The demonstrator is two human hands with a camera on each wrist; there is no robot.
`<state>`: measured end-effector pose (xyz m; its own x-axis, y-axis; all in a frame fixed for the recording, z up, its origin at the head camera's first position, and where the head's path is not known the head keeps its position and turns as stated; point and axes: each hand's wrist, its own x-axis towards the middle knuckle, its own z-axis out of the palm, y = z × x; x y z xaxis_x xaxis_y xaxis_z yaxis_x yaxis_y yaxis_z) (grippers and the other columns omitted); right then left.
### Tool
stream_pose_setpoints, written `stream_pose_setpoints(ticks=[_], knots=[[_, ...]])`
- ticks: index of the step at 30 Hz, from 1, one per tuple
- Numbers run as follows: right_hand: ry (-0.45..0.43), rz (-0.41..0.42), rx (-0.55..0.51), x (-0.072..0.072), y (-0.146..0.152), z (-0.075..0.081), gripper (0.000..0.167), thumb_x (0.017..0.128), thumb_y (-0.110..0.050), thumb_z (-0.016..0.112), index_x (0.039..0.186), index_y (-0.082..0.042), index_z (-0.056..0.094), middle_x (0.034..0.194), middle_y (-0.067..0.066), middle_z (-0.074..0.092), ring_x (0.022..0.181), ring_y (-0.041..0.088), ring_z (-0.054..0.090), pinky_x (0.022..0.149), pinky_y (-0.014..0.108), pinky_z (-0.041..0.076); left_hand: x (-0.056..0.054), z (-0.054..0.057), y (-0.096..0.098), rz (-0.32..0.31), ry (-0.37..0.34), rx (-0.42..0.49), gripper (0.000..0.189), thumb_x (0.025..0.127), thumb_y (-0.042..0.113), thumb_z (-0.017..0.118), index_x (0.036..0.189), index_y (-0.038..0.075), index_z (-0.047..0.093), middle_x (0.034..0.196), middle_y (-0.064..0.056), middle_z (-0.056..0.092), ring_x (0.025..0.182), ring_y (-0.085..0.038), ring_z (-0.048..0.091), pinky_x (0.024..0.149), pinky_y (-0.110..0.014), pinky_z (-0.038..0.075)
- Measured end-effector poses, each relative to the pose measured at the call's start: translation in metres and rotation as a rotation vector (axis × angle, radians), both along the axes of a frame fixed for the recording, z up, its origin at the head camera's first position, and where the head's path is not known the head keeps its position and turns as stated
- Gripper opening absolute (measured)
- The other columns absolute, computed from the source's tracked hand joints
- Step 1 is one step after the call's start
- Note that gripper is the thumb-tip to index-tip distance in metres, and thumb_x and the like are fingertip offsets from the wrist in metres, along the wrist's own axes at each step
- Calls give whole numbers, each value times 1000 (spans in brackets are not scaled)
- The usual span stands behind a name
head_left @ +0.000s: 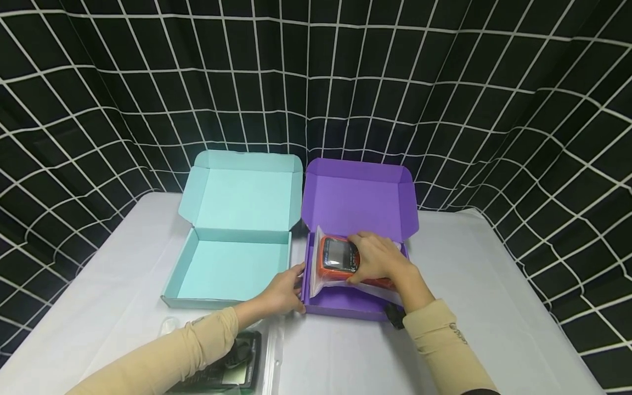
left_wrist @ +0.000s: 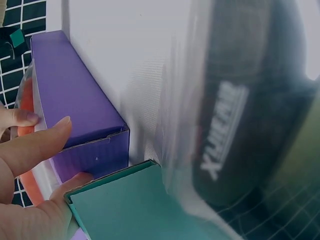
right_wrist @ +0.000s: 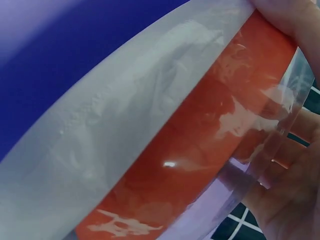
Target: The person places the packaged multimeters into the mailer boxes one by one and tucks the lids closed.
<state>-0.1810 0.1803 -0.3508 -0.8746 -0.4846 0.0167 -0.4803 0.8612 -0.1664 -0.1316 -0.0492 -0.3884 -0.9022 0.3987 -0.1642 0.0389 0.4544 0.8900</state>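
Observation:
An orange handheld meter (head_left: 339,255) with a dark screen, sealed in a clear plastic bag (head_left: 316,277), lies at the open purple box (head_left: 340,311). My right hand (head_left: 377,256) grips the meter from above, thumb on the near side and fingers on the far side. In the right wrist view, the orange side (right_wrist: 200,130) shows through shiny plastic. My left hand (head_left: 283,291) holds the purple box's left wall near its front corner. Thumb and fingers touch the purple wall (left_wrist: 75,90) in the left wrist view. The bag hides part of the box's inside.
An open teal box (head_left: 227,269) stands directly left of the purple one, both lids raised behind. Under my left forearm lies a clear bag (head_left: 269,356) with a black device (head_left: 252,359). A small black object (head_left: 394,316) sits at the purple box's front right corner.

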Motion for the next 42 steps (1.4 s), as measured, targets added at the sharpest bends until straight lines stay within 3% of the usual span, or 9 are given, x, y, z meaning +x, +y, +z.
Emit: stream_pose_setpoints(ticks=[11,22,42], knots=[[-23,14,-4,0,-1,-6,92,56,-41,90,127,6,56,105,12,62,83,22,57,69,41,54,0,0,-1,-15,7,-7,101,54,-26,73,143,-17,26,139,-38,39,118,-48,53,88,-38,54],[-50,12,23,0,-1,-8,88,55,-38,90,124,4,58,99,9,63,81,21,57,68,41,53,1,-3,0,-8,18,-28,101,54,-26,74,143,-16,28,141,-36,39,118,-48,53,89,-39,53],[-147,-10,100,-4,-11,-8,69,55,-37,93,104,-2,57,84,2,53,77,19,53,68,38,51,0,-1,0,-14,45,-37,101,52,-25,74,142,-17,29,141,-35,39,118,-46,53,91,-39,52]])
